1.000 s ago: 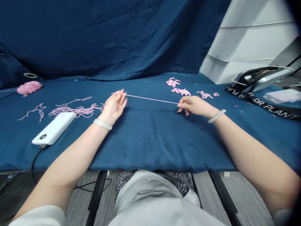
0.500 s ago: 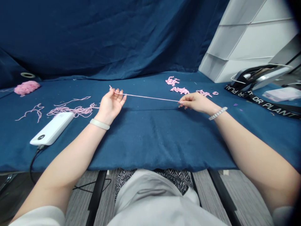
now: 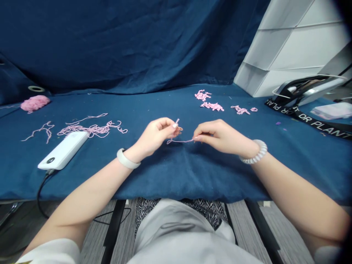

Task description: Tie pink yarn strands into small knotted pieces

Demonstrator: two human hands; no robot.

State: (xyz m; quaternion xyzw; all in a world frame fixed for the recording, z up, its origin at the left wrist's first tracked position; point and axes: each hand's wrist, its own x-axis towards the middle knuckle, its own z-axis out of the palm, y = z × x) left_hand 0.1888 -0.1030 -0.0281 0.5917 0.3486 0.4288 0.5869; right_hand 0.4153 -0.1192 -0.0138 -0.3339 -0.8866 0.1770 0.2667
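We have a pink yarn strand (image 3: 181,141) between our two sets of fingers, its visible span running sideways and sagging slightly. Our left hand (image 3: 156,136) pinches it, a short tip poking up past the thumb; our right hand (image 3: 224,136) pinches it too, thumb against forefinger. Neither hand is nearer: both touch it.

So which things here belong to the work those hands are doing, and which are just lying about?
Part of the job:
pink strand, held by left hand and right hand
likely, by colour: loose pink strands, small pink pieces, fluffy pink bundle

Apparently just lying about:
white power bank
black lettered strap
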